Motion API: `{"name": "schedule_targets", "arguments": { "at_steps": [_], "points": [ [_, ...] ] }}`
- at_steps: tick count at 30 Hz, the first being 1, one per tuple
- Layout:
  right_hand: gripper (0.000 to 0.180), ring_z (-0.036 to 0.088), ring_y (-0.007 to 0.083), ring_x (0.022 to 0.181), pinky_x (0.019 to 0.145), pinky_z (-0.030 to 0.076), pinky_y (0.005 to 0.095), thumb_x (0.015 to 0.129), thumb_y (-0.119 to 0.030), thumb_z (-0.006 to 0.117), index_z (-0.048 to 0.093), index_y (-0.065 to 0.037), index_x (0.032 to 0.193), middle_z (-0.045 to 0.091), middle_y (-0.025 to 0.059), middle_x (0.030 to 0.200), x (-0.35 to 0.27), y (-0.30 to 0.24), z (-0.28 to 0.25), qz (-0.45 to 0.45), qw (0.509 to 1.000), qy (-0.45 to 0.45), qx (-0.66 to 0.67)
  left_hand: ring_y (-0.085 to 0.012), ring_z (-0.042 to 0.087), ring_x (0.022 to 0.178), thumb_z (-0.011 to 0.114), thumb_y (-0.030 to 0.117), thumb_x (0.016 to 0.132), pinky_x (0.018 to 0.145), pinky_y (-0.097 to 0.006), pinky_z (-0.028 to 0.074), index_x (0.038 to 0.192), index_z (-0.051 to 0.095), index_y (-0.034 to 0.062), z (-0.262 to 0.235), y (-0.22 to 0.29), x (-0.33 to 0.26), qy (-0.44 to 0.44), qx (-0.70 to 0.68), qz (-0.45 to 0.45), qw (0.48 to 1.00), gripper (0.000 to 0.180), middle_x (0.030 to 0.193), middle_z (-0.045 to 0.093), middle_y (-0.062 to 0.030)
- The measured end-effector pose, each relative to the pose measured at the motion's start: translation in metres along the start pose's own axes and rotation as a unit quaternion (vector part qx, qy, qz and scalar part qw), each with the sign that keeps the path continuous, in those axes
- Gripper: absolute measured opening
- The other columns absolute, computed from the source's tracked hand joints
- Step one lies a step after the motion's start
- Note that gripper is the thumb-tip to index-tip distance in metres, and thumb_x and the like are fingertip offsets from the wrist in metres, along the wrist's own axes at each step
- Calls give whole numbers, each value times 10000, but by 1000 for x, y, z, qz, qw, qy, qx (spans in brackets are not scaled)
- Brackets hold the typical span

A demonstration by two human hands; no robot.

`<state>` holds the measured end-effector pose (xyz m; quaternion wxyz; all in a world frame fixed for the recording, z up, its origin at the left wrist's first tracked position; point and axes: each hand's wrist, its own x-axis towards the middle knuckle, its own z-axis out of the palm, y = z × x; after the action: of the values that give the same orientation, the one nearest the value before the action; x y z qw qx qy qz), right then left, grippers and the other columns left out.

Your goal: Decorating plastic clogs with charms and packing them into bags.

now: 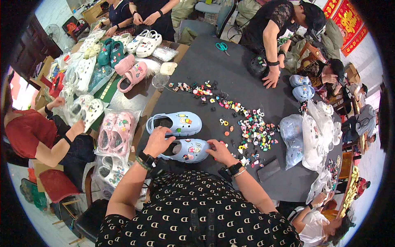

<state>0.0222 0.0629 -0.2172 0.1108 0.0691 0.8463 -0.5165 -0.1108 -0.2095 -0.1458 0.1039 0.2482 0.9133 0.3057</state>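
Observation:
A light blue clog decorated with several colourful charms lies on the dark table just in front of me. My left hand grips it at the heel end, with the fingers bent over the strap area. At the toe end, my right hand pinches its rounded front, part of the fingers being hidden. Just beyond it rests a matching blue clog, also with charms on top, touched by neither hand. A long scatter of small shoe charms stretches right of both clogs.
A dark flat rectangular object lies at the right. Bagged blue clogs stand beyond it. Teal scissors are at the far side, near a co-worker's hand. Bagged pink clogs lie on the left, where another person handles white clogs.

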Motion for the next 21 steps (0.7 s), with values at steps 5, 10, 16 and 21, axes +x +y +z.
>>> {"name": "schedule_targets", "arguments": {
  "at_steps": [5,10,16,21],
  "points": [
    [478,618,258,949,829,489,352,835,-251,683,498,-32,1218,630,148,1093,-10,16,5,-3,999,19,31,-362,540,1028,766,181,676,896,-428,442,1012,593,6,11,-19,12,17,59,44,997,417,1033,590,-182],
    [374,617,320,909,819,495,374,814,-236,688,575,-5,1086,630,182,999,-18,3,0,27,998,22,-52,-362,528,1027,767,134,628,896,-440,443,1004,551,-16,32,-32,18,-46,202,51,977,459,1052,562,-196],
    [347,541,353,1034,909,443,408,762,-206,701,609,6,1022,585,183,1076,-27,50,19,-98,975,80,-183,-365,543,981,725,103,638,854,-446,448,953,555,-3,35,-44,28,-25,189,78,979,373,1006,568,-199],
    [607,297,412,1283,1027,289,551,675,-261,787,538,-58,1190,384,168,1360,-38,33,24,-4,955,98,-280,-344,565,951,689,102,649,808,-445,471,896,588,16,31,-48,15,-30,177,136,974,280,938,586,-168]
  ]
}}
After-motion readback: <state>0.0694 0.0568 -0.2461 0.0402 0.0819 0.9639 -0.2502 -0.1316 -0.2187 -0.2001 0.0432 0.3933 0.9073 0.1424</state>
